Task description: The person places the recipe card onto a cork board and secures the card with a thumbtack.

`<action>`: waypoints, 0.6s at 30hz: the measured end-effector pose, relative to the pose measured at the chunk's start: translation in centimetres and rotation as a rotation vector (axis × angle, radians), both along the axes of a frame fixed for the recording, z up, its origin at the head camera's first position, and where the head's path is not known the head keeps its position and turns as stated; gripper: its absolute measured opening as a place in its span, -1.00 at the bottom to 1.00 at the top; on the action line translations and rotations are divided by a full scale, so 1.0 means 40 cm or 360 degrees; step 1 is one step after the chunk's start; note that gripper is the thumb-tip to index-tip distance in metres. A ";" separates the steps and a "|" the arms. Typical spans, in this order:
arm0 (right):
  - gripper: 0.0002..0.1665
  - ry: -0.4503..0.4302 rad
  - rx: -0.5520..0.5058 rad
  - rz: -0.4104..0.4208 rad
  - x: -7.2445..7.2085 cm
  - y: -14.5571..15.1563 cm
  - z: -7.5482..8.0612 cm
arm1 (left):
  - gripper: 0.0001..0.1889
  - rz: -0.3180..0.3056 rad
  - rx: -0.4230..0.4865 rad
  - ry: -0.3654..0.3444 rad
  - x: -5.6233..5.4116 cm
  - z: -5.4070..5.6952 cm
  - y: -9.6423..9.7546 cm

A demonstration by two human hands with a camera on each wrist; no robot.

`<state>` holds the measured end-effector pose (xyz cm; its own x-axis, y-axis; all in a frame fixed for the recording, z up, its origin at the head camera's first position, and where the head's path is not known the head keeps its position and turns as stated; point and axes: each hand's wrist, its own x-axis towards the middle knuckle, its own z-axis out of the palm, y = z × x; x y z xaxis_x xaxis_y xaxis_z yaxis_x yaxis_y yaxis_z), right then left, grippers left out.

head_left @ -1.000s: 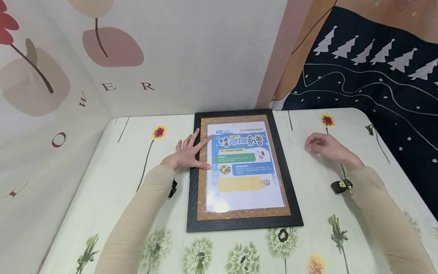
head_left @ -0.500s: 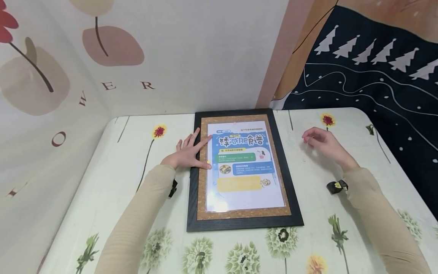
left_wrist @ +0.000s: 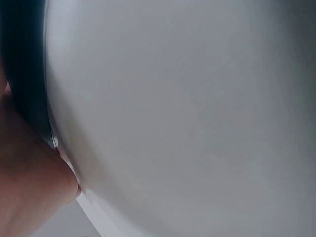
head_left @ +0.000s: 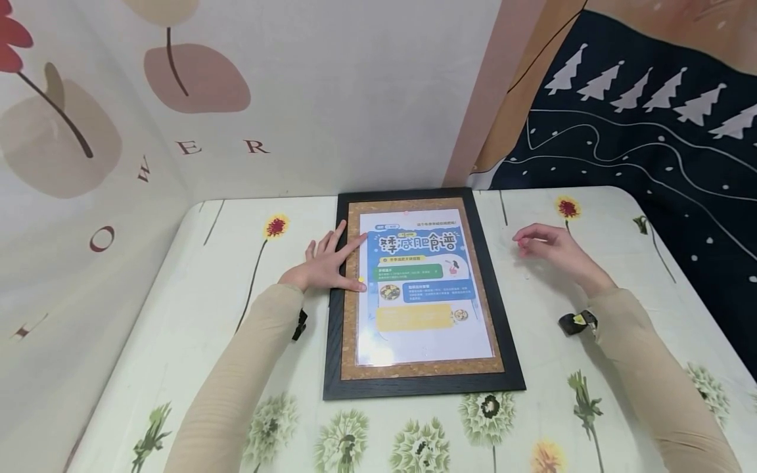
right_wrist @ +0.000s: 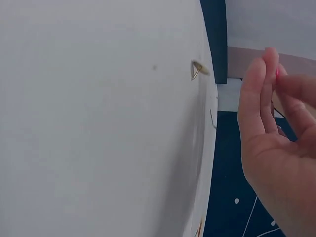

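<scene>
- Near the middle of the table (head_left: 544, 368), a black frame (head_left: 426, 387) lies flat around a strip of cork (head_left: 350, 328) and a blue and white poster (head_left: 424, 289).
- Over the frame's left side, the left hand (head_left: 324, 266) lies spread with its fingers fanned and grasps nothing; thumb and forefinger reach onto the poster's left edge, and the thumb tip is just beside a yellow dot (head_left: 361, 280).
- To the right of the frame and apart from it, the right hand (head_left: 556, 253) is partly curled, with thumb and fingertips pinching a small pink thing (right_wrist: 278, 74); its shape is mostly hidden by the fingers.
- On the tabletop in the right wrist view, a small gold tack (right_wrist: 198, 69) lies tilted, well apart from the pinching fingertips.
- At the poster's top edge sits a small pinkish dot (head_left: 406, 212); cork shows along all four sides of the sheet.
- Along the back, the frame's far edge is close to the pale wall (head_left: 331, 118); its near edge lies just beyond a row of printed dandelions.
- Between the frame's right edge and the right hand runs a strip of pale tablecloth, and beyond the table's right edge hangs a dark cloth (head_left: 639, 148) with white trees.
</scene>
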<state>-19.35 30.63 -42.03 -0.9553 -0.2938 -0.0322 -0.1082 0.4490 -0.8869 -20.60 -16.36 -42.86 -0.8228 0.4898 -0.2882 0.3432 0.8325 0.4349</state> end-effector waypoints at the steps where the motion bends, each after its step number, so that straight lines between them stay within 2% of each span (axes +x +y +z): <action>1: -0.66 -0.0023 0.0004 -0.0009 0.000 -0.003 0.001 | 0.14 -0.0002 0.0003 0.0000 0.000 0.000 0.000; 4: -0.65 -0.0066 -0.0005 -0.0002 0.001 -0.011 0.002 | 0.14 -0.0006 0.0003 -0.0004 0.000 0.002 -0.001; 10: -0.65 -0.0046 -0.0007 0.0058 0.005 -0.033 0.008 | 0.13 -0.0010 -0.0001 -0.0007 0.000 0.002 -0.001; 18: -0.70 -0.0043 0.0000 0.0218 0.003 -0.064 0.002 | 0.14 -0.0028 0.0011 0.0010 -0.001 0.000 -0.004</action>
<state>-19.23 28.06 -41.96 -0.9049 -0.4217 -0.0576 -0.1446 0.4319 -0.8902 -20.63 -16.53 -42.85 -0.8159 0.5061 -0.2794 0.3606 0.8233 0.4383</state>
